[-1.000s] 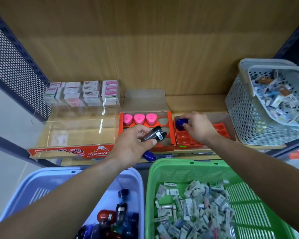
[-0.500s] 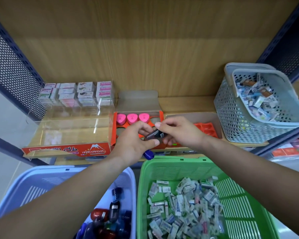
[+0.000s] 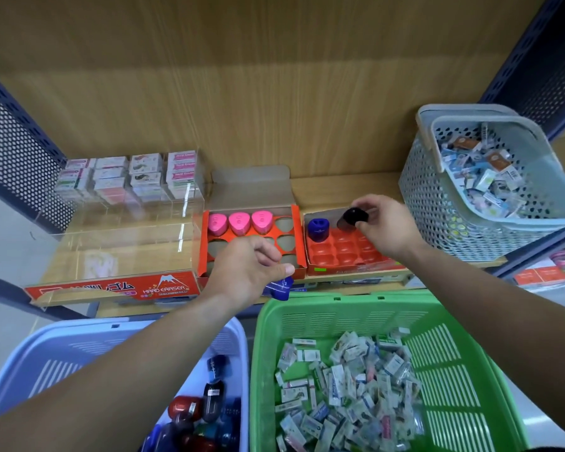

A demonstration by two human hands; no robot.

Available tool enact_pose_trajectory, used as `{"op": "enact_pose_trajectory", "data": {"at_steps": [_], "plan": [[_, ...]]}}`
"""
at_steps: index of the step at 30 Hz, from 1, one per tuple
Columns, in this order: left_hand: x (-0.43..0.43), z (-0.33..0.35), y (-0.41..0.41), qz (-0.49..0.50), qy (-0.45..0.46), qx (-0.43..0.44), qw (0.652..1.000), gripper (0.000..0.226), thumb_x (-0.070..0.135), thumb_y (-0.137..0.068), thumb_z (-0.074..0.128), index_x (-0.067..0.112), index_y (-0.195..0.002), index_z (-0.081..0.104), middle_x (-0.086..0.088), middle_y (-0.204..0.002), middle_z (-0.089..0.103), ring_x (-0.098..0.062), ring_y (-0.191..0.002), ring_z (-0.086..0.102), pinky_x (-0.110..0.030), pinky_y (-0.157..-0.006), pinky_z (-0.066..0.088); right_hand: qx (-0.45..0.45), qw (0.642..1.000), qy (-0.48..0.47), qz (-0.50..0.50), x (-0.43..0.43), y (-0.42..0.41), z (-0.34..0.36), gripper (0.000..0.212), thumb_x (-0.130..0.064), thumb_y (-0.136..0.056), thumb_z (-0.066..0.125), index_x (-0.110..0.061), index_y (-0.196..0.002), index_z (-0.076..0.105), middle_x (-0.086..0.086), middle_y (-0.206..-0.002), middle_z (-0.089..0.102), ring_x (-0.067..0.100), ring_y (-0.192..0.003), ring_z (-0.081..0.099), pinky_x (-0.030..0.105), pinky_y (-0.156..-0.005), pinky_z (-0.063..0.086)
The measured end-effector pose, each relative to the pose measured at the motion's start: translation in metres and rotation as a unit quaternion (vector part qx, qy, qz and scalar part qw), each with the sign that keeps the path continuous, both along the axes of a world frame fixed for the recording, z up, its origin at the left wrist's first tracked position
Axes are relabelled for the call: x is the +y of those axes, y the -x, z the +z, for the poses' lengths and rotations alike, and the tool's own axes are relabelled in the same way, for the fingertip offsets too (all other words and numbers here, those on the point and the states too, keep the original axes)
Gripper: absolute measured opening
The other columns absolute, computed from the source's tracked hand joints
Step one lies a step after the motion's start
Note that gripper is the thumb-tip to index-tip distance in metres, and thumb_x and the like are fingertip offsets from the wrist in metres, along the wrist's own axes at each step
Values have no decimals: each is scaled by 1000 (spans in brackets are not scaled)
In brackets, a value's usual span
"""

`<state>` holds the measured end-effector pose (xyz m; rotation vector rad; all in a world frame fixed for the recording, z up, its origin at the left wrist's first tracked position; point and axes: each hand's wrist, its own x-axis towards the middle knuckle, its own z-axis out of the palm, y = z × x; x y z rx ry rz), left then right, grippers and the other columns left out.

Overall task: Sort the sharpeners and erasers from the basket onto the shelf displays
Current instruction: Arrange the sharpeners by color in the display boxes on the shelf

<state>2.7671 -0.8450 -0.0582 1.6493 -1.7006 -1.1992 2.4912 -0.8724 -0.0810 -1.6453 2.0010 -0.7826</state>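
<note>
My right hand (image 3: 384, 225) pinches a black sharpener (image 3: 354, 216) over the back row of the right orange tray (image 3: 343, 256), next to a blue sharpener (image 3: 318, 228) standing in its back left slot. My left hand (image 3: 245, 272) grips another blue sharpener (image 3: 279, 286) at the shelf's front edge, in front of the left orange display box (image 3: 299, 259) with three pink sharpeners (image 3: 238, 222). The lilac basket (image 3: 62, 350) at lower left holds several sharpeners; the green basket (image 3: 340, 313) holds several wrapped erasers.
A clear acrylic eraser display (image 3: 111, 243) with a red front label stands on the left of the shelf, eraser packs stacked at its back. A grey basket (image 3: 437, 203) with erasers stands at the right. Perforated dark uprights flank the wooden shelf.
My right hand took the black sharpener from my left hand and carried it right, over the right tray. My left hand keeps the blue sharpener near the shelf edge.
</note>
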Motion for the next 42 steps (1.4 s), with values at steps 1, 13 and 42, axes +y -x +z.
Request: {"op": "enact_pose_trajectory", "data": {"at_steps": [1,13,42], "plan": [[0,-1,0,-6,6,2,1000,23,23,-73,91,20,-79,69,-2,-79,72,0,-66,64,-8,-57,43,11,1000,-5,6,-4,1,-3,36,-3,-87,73,-28,-112,69,-4,-113,69,14,-100,66,25,-86,53],[-5,7,-16,-19,51,27,998,21,18,-75,88,23,-79,68,5,-76,69,5,-68,61,-7,-67,45,196,977,10,77,9,-30,11,38,-31,-92,67,-26,-130,64,0,-116,61,20,-112,58,39,-95,52],[-1,6,-25,-175,35,-162,970,12,31,-90,73,31,-100,68,15,-97,67,-1,-85,63,-21,-79,49,84,993,-26,74,14,-44,-4,31,-17,-84,78,-26,-112,67,-5,-106,70,15,-90,65,34,-84,57]]}}
